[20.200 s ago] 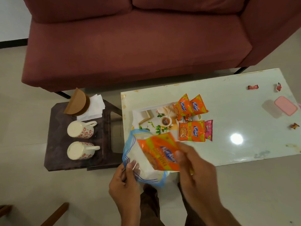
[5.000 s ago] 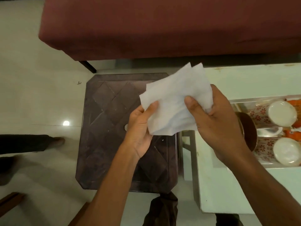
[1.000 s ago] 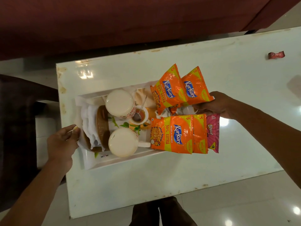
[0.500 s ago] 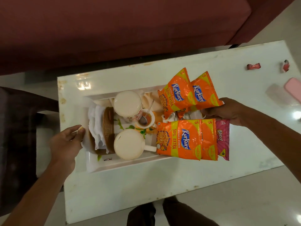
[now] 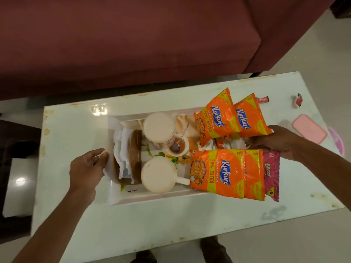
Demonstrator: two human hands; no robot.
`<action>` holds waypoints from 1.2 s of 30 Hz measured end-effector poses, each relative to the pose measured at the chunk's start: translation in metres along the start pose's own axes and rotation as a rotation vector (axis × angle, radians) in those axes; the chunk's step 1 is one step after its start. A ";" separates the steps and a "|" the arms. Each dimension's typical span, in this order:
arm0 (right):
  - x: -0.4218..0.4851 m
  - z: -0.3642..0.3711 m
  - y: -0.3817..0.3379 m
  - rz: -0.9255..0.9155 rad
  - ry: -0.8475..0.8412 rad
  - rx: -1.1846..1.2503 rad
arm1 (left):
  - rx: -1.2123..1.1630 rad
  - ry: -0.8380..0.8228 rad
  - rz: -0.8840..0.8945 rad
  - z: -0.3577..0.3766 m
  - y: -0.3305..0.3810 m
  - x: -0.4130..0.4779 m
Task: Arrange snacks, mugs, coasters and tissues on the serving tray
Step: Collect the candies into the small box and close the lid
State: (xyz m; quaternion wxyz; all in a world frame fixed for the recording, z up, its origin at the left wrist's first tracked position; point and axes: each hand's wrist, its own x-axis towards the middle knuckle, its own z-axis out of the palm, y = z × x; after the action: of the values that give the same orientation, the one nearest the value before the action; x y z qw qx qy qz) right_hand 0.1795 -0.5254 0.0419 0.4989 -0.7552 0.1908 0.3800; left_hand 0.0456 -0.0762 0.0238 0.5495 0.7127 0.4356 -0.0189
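A white serving tray [image 5: 152, 198] lies on the white table. It holds two mugs [image 5: 159, 127] [image 5: 158, 174], a brown coaster holder [image 5: 135, 155] with white tissues [image 5: 120, 149] beside it, a small bowl with a spoon [image 5: 177, 145], several orange snack packets [image 5: 216, 172] [image 5: 216, 118] and a pink packet [image 5: 270, 169]. My left hand [image 5: 87, 168] grips the tray's left end. My right hand [image 5: 275, 143] holds the tray's right end, partly hidden behind the packets.
A maroon sofa [image 5: 133, 44] runs along the far side of the table [image 5: 171, 221]. A pink lid [image 5: 309, 130] and wrapped sweets [image 5: 298, 99] lie at the table's right end. A dark side table [image 5: 11, 149] stands to the left.
Both hands stay on the tray's two ends. The tray sits a little further right and nearer in view than a second ago; the view has shifted too.
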 end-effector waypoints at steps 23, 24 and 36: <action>0.081 -0.060 0.053 0.092 0.003 0.022 | 0.146 0.112 -0.114 0.109 -0.031 0.017; 0.083 -0.059 0.054 0.095 0.003 0.026 | 0.149 0.119 -0.115 0.110 -0.033 0.018; 0.090 -0.058 0.059 0.104 -0.023 0.055 | 0.175 0.077 -0.092 0.108 -0.044 0.023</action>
State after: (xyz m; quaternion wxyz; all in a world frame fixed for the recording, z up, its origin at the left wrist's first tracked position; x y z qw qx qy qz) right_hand 0.2197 -0.5952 -0.0506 0.5011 -0.7259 0.2344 0.4087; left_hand 0.0804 -0.1476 -0.0641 0.4663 0.7374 0.4855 -0.0548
